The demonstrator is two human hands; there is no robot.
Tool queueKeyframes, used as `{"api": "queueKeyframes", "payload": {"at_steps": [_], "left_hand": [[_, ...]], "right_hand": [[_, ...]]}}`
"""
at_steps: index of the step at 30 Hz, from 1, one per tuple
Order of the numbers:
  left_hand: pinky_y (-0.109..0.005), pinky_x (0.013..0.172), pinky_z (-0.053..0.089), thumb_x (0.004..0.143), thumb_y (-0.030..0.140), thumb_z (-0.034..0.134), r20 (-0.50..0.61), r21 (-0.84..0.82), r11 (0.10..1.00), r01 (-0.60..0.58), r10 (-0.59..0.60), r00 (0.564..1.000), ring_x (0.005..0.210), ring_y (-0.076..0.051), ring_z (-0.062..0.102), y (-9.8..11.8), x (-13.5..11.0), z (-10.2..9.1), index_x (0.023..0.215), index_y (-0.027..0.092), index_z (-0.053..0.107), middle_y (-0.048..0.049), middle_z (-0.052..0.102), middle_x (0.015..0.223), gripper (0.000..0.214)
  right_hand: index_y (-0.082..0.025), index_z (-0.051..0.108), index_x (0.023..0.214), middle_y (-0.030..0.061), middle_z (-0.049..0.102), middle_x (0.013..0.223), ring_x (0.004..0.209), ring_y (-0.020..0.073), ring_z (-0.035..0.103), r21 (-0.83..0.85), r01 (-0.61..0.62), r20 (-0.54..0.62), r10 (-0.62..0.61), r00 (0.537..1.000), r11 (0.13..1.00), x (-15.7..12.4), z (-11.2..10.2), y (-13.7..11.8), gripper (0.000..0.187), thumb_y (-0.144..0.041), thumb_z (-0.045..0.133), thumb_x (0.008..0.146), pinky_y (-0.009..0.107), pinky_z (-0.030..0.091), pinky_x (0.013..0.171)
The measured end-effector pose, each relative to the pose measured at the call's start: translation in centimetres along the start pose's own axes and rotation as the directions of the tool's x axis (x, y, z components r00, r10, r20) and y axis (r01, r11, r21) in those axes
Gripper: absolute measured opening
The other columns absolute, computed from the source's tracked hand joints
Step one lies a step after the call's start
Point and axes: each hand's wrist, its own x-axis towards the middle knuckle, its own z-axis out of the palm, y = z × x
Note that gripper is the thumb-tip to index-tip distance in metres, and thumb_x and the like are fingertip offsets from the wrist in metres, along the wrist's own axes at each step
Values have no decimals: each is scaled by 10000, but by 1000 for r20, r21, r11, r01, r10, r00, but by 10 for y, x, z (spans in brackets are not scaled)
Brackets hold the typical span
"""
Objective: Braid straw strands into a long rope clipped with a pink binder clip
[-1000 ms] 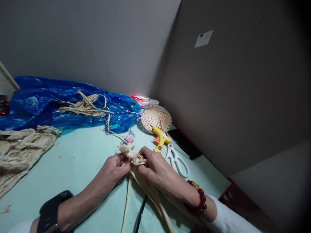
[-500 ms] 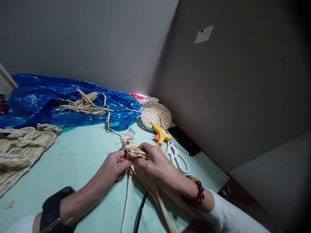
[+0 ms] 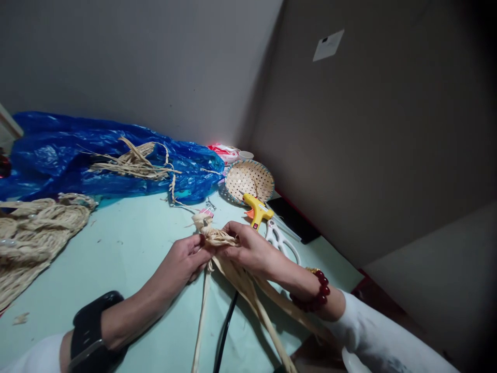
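Between my hands is a braid of pale raffia (image 3: pixel 219 237), its upper end bent over near a pink binder clip (image 3: pixel 207 212). My left hand (image 3: pixel 188 259) pinches the braid from the left, thumb and fingers closed on it. My right hand (image 3: pixel 248 248) grips its right side, fingers curled over the top and thumb beneath. Loose raffia strands (image 3: pixel 248 295) hang from the braid toward the table's near edge. Just beyond my right hand lie a yellow glue gun (image 3: pixel 257 210) and white-handled scissors (image 3: pixel 281 241).
A round woven basket (image 3: pixel 248 178) leans behind the glue gun. Crumpled blue plastic (image 3: pixel 58 155) carries a bundle of raffia (image 3: pixel 140 163) at the back. Braided raffia work (image 3: pixel 42 238) lies at left on the pale green table (image 3: pixel 135 248). A black cable (image 3: pixel 225 331) runs toward me.
My right hand has shifted slightly on the braid, and its forearm has moved a little outward to the right. Both hands keep hold. The view has tilted slightly.
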Motion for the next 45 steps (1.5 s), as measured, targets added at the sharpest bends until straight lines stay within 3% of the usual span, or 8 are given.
{"api": "queueKeyframes", "payload": {"at_steps": [11, 18, 25, 31, 35, 40, 42, 45], "left_hand": [[-212, 429, 135, 712, 278, 590, -17, -4, 1000, -18, 18, 1000, 467, -66, 194, 6, -4, 2, 704, 185, 499, 110, 307, 513, 130], [-221, 422, 138, 714, 328, 629, -12, -21, 1000, -15, 15, 1000, 436, -71, 209, 6, -3, 3, 839, 160, 596, 115, 330, 487, 213], [-220, 433, 155, 685, 296, 666, -34, -20, 999, -45, 44, 998, 453, -72, 261, 6, -2, 2, 794, 158, 605, 98, 391, 515, 187], [-215, 426, 148, 725, 321, 641, -25, 8, 999, -44, 44, 999, 442, -73, 228, 6, -2, 1, 961, 124, 622, 107, 363, 516, 308], [-209, 478, 289, 710, 210, 610, -33, 41, 996, -79, 80, 996, 491, -102, 374, 8, -1, 3, 947, 140, 662, 74, 479, 558, 253], [-269, 739, 419, 649, 117, 584, -46, 81, 989, -127, 131, 990, 815, -213, 564, 7, 2, 3, 888, 152, 685, 0, 660, 771, 262], [-261, 730, 408, 623, 95, 581, -64, 99, 985, -138, 145, 987, 817, -209, 552, 6, 3, 2, 846, 159, 679, 5, 664, 777, 251], [-235, 577, 359, 630, 122, 568, -67, 106, 986, -128, 135, 989, 619, -156, 486, 6, 3, 2, 734, 180, 640, 47, 595, 624, 140]], "right_hand": [[-196, 454, 839, -17, 519, 744, 700, 154, 464, -130, 35, -140, -54, 989, 991, -8, 5, -19, 110, -200, 497, 738, 254, 323, 601], [-188, 500, 870, -6, 572, 781, 723, 162, 515, -150, 34, -40, -40, 998, 988, -2, -3, -7, 156, -230, 555, 730, 250, 349, 614], [-178, 542, 866, 10, 606, 807, 757, 168, 545, -22, -41, -91, 39, 995, 999, 4, 8, -2, 192, -230, 600, 690, 239, 373, 609], [-176, 547, 877, 20, 620, 838, 796, 181, 565, 53, -99, -114, 104, 988, 994, 6, 15, -1, 204, -213, 575, 678, 247, 398, 627], [-172, 548, 872, 24, 613, 816, 776, 185, 570, 83, -151, -99, 159, 982, 985, 8, 19, 4, 222, -195, 579, 654, 245, 402, 602], [-176, 534, 882, 18, 615, 788, 727, 172, 567, 84, -161, -77, 167, 983, 983, 9, 20, -3, 238, -189, 598, 653, 236, 399, 572], [-189, 530, 926, 15, 630, 824, 738, 168, 570, 58, -120, -61, 123, 991, 991, 8, 16, -10, 269, -213, 617, 672, 230, 396, 573], [-191, 528, 982, 17, 633, 843, 742, 167, 564, -46, -44, 1, 45, 999, 998, 8, 5, -20, 307, -242, 629, 696, 229, 386, 573]]}}
